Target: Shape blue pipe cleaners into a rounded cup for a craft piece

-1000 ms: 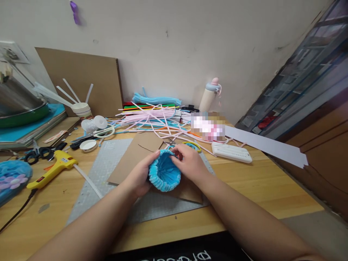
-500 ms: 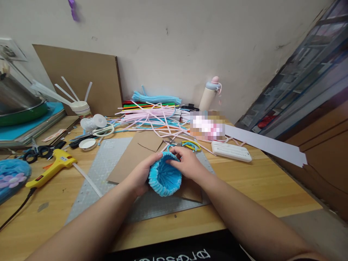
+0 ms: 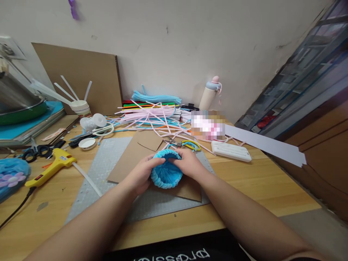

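Note:
A fuzzy blue cup-shaped piece [image 3: 166, 175], ribbed and seemingly made of pipe cleaners, is held between both hands with its hollow facing me. My left hand [image 3: 145, 172] grips its left side, thumb over the rim and fingers behind the outer wall. On the right, my right hand [image 3: 187, 163] pinches the far right rim, some fingertips out of sight inside or behind it. Beneath lie brown cardboard pieces [image 3: 127, 159] on a grey cutting mat [image 3: 87, 203]. Just beyond the hands rest yellow-handled pliers [image 3: 191, 144] with a bit of blue pipe cleaner.
Left of the mat are a yellow glue gun [image 3: 51, 168] with a glue stick, black scissors [image 3: 38, 151] and a spool [image 3: 94, 122]. Pipe cleaners [image 3: 152, 114] pile up at the back. A white power strip [image 3: 231, 151] and a bottle [image 3: 209, 94] stand right.
The blue piece has shifted slightly up and turned, its opening now facing me differently. My left thumb has moved over its rim; my right hand has slid a little lower.

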Motion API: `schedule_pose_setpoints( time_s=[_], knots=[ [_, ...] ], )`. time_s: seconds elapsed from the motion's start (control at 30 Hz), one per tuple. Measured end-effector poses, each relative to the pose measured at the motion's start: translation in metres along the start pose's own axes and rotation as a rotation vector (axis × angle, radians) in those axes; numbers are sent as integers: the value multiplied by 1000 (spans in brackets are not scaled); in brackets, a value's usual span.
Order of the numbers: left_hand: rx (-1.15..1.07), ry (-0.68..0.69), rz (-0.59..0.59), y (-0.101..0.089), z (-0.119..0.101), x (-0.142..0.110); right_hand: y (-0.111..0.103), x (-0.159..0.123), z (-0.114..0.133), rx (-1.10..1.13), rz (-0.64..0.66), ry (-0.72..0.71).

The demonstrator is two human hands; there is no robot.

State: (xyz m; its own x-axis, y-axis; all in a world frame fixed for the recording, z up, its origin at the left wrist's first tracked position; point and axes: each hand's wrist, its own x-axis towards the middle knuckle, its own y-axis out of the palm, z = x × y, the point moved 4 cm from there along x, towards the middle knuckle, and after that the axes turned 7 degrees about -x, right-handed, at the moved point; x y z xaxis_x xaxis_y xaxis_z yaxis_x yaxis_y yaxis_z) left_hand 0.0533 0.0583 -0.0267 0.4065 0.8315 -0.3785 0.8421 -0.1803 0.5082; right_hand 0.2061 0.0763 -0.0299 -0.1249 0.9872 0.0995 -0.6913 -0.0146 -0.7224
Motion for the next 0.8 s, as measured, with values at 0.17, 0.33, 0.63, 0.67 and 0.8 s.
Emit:
schedule_pose_setpoints(
  time_s=[0.17, 0.33, 0.63, 0.67, 0.8],
  knots=[
    [10, -13, -27, -1, 2, 0, 1, 1, 0, -79, -18, 39],
    [7, -5, -61, -2, 2, 1, 2, 0, 2, -132, -44, 39],
    [74, 24, -13, -2, 2, 2, 6, -2, 2, -103, -53, 44],
    [75, 22, -13, -3, 3, 2, 7, -1, 1, -112, -60, 53],
    [60, 13, -44, -5, 3, 3, 8, -2, 2, -115, -65, 53]
  ],
)
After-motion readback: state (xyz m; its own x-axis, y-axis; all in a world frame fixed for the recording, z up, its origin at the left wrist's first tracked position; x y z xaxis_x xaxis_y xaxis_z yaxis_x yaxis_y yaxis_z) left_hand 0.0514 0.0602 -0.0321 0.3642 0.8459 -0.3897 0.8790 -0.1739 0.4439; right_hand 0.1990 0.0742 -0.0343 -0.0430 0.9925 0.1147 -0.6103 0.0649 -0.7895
